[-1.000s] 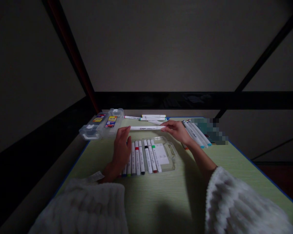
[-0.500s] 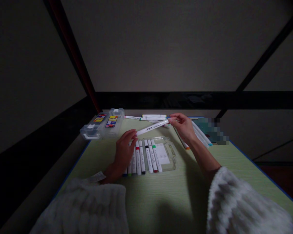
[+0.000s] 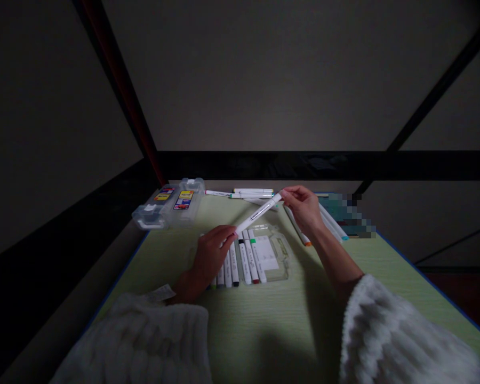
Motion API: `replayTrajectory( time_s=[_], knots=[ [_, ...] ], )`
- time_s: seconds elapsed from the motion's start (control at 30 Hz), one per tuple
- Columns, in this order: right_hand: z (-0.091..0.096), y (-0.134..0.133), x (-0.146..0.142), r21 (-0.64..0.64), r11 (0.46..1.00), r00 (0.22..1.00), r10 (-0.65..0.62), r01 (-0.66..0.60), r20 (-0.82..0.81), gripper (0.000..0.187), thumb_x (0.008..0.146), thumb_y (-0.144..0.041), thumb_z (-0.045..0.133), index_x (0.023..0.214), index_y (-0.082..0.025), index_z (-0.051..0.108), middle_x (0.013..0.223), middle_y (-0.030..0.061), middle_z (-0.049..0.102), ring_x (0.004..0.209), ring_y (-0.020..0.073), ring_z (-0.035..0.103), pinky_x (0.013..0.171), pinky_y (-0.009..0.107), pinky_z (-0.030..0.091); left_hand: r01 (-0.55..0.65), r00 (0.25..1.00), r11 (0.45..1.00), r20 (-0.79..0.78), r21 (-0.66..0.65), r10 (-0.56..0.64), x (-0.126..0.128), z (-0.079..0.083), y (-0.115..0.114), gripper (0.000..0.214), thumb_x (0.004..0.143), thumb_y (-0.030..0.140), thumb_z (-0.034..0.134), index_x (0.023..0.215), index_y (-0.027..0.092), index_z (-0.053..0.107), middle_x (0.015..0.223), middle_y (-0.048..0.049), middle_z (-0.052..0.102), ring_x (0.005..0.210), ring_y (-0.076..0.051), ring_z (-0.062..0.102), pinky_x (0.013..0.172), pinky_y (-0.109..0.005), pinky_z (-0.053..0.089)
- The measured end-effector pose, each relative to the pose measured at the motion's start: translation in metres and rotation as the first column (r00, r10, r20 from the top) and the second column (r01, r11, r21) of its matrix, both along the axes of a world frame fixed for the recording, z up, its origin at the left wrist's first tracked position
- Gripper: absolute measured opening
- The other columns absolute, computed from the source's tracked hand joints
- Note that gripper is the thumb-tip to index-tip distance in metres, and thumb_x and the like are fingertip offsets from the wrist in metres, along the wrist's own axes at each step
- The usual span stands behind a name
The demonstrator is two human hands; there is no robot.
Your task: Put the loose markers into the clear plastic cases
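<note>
A white marker (image 3: pixel 259 212) is held slantwise above the table, its right end higher. My left hand (image 3: pixel 213 250) pinches its lower end, and my right hand (image 3: pixel 303 209) grips the upper end between thumb and fingers. Beneath it lies a clear plastic case (image 3: pixel 285 255) with several white markers (image 3: pixel 245 261) side by side in its left part; some show black, green or red bands and ends. A white label or paper shows in the case's right part. My left hand hides the leftmost markers in part.
Several loose markers (image 3: pixel 253 190) lie at the back of the pale green table (image 3: pixel 256 330). More, with orange and blue ends (image 3: pixel 336 226), lie by my right hand. Clear plastic boxes with labels (image 3: pixel 184 200) stand at the back left. A blurred green item (image 3: pixel 340 210) sits back right.
My left hand has moved right and slightly down with its end of the marker, so the marker slants more steeply. My right hand has shifted slightly right and still grips the other end.
</note>
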State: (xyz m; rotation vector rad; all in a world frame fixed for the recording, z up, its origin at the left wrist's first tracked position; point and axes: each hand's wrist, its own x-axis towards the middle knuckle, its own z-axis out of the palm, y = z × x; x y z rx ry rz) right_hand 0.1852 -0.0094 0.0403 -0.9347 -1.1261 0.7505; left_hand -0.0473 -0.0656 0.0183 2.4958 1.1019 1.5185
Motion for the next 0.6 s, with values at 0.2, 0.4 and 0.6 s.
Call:
replayTrajectory(
  time_s=[0.2, 0.4, 0.6],
  knots=[
    [0.0025, -0.0019, -0.0001, 0.009, 1.000, 1.000, 0.011, -0.011, -0.018, 0.023, 0.058, -0.033, 0.073, 0.070, -0.018, 0.060, 0.066, -0.0017, 0.061, 0.057, 0.0092, 0.054, 0.056, 0.023, 0.042, 0.018, 0.999, 1.000, -0.038, 0.021, -0.017, -0.0006, 0.0004, -0.0009, 0.012, 0.083, 0.017, 0.054, 0.087, 0.016, 0.064, 0.082, -0.0040, 0.069, 0.072, -0.014, 0.064, 0.068, -0.024, 0.053],
    [0.0052, -0.0036, -0.0010, 0.016, 1.000, 1.000, 0.016, -0.017, 0.007, 0.022, 0.061, -0.035, 0.071, 0.069, -0.019, 0.060, 0.068, -0.0008, 0.063, 0.058, 0.0093, 0.054, 0.055, 0.023, 0.042, 0.039, 0.995, 0.999, -0.094, 0.013, -0.038, 0.0016, -0.0036, -0.0032, 0.014, 0.084, 0.020, 0.052, 0.092, 0.017, 0.064, 0.083, -0.0037, 0.068, 0.074, -0.013, 0.065, 0.070, -0.024, 0.053],
    [0.0063, -0.0043, -0.0023, 0.015, 0.999, 0.999, 0.040, -0.041, 0.036, 0.021, 0.064, -0.036, 0.069, 0.070, -0.020, 0.058, 0.066, -0.0018, 0.061, 0.057, 0.0096, 0.053, 0.055, 0.023, 0.042, 0.125, 0.984, 0.989, -0.139, 0.074, -0.114, 0.0053, -0.0054, -0.0049, 0.015, 0.085, 0.024, 0.052, 0.093, 0.015, 0.063, 0.082, -0.0051, 0.069, 0.072, -0.014, 0.065, 0.067, -0.024, 0.054]
  ],
)
